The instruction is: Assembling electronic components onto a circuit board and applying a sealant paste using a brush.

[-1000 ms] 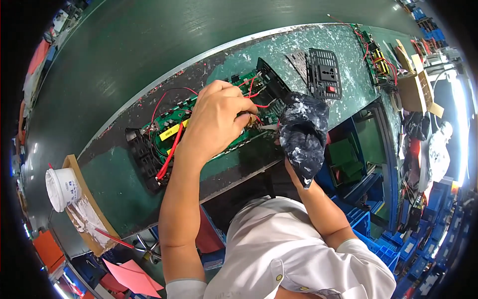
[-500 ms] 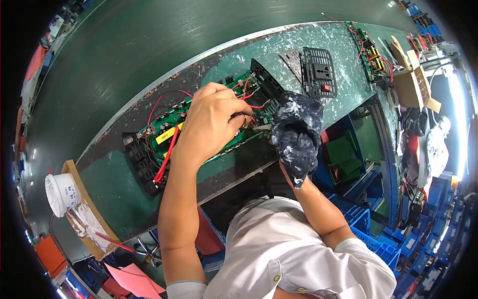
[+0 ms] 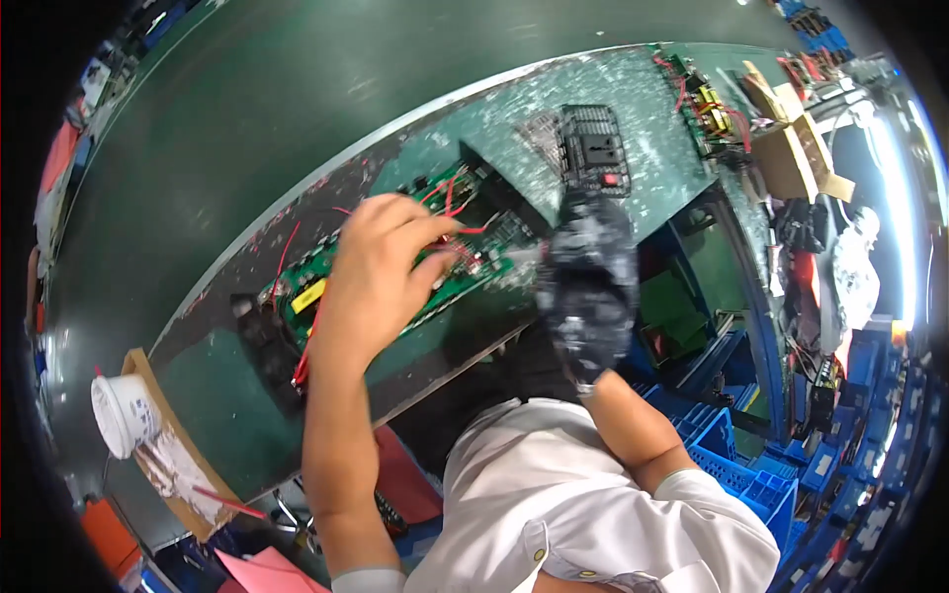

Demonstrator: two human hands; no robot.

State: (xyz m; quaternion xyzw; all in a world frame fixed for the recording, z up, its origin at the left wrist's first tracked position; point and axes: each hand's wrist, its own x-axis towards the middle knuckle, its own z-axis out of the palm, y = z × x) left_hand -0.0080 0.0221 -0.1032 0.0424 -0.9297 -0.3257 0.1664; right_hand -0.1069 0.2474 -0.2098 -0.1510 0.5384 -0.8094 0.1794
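My bare left hand [image 3: 381, 272] hovers over a long green circuit board [image 3: 427, 308], fingers loosely bent and thumb apart from them. Its fingertips are close to red wires [image 3: 455, 203] and small parts near the board's right end. In front of my right forearm is a crumpled black bag [image 3: 591, 282] smeared with white paste. My right hand is wrapped round it, its fingers mostly hidden behind it. A pale, narrow tip [image 3: 524, 255] sticks out leftward from the bag, beside the board. Black end panels stand at both ends of the board; the right panel [image 3: 504, 188] is tilted.
A black socket panel [image 3: 596, 148] with a red switch lies beyond the bag. Another wired board [image 3: 710, 109] and an open cardboard box [image 3: 791, 163] are at the far right. A white tub [image 3: 121, 413] stands at the left by a paste-smeared cardboard tray [image 3: 183, 474]. Blue crates [image 3: 746, 479] stand below right.
The whole scene has shifted left and slightly down with my head, and is more blurred. My left hand keeps nearly the same place over the board; the black bag is now closer to the socket panel.
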